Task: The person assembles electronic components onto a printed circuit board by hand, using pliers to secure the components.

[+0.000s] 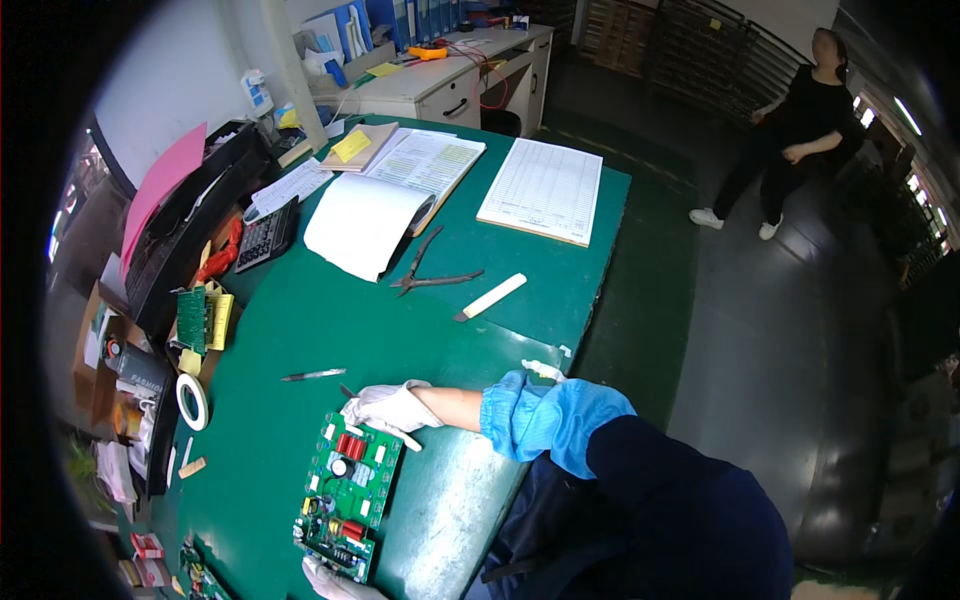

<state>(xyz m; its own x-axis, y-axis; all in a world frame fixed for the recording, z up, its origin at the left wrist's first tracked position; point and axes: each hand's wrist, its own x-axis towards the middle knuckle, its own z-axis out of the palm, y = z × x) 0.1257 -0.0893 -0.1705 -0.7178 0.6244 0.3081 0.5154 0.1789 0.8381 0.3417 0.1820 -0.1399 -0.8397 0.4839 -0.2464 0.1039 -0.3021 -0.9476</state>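
A green circuit board with red, black and white parts is set at an angle over the green tabletop. My left hand, in a white glove, grips the board's lower end and is partly cut off by the frame's edge. At the board's upper end is my right hand, also white-gloved and closed around a slim tool. A dark tip and a pale handle end of this tool stick out from the fingers. A blue sleeve cover wraps my right forearm.
Beyond my right hand lie a pen, a pale-handled blade and dark pliers. Clipboard papers, an open binder, a calculator and a tape roll are around. A person stands in the aisle.
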